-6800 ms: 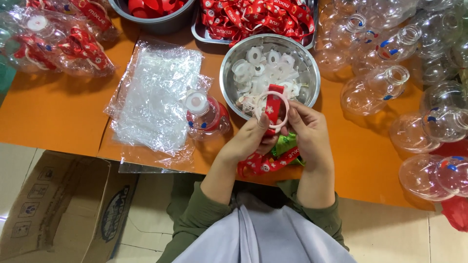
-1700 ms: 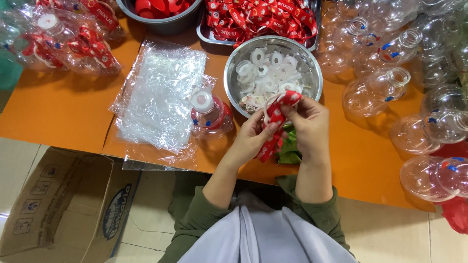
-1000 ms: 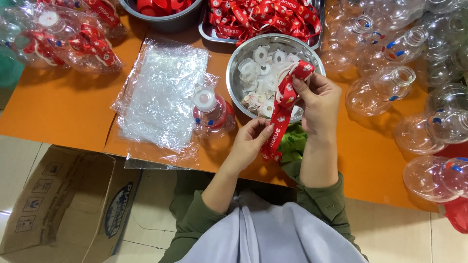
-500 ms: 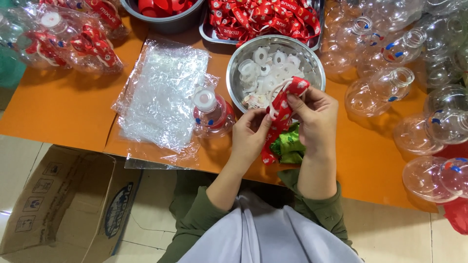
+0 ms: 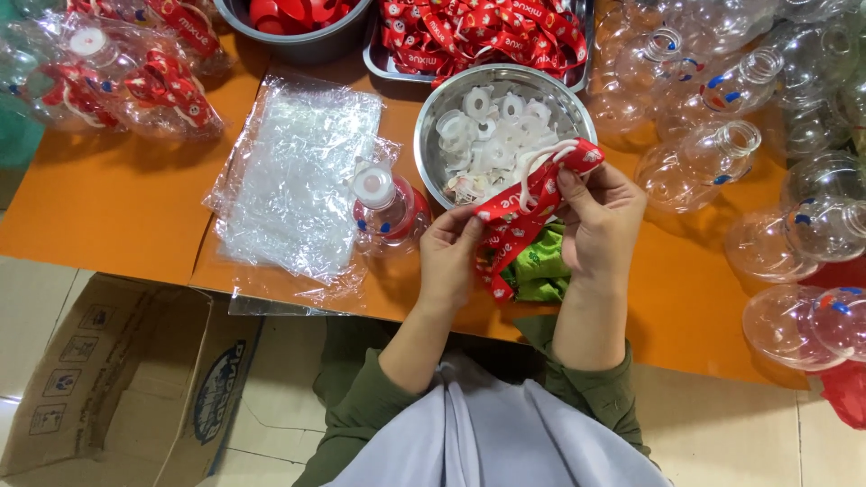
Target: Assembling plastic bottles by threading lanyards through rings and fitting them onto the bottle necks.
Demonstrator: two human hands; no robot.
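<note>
Red printed ribbon (image 5: pixel 523 212) was held taut over the orange table's (image 5: pixel 99 216) near edge, pinched low by the left hand (image 5: pixel 448 257) and high, with a white plastic ring (image 5: pixel 541 160), by the right hand (image 5: pixel 600 221), beside the steel bowl (image 5: pixel 577 113).

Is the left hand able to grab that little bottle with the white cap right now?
Probably not at once: the left hand is busy pinching the red ribbon. But the bottle stands just beside it on the orange table, with nothing between them, so letting go would free the way.
</note>
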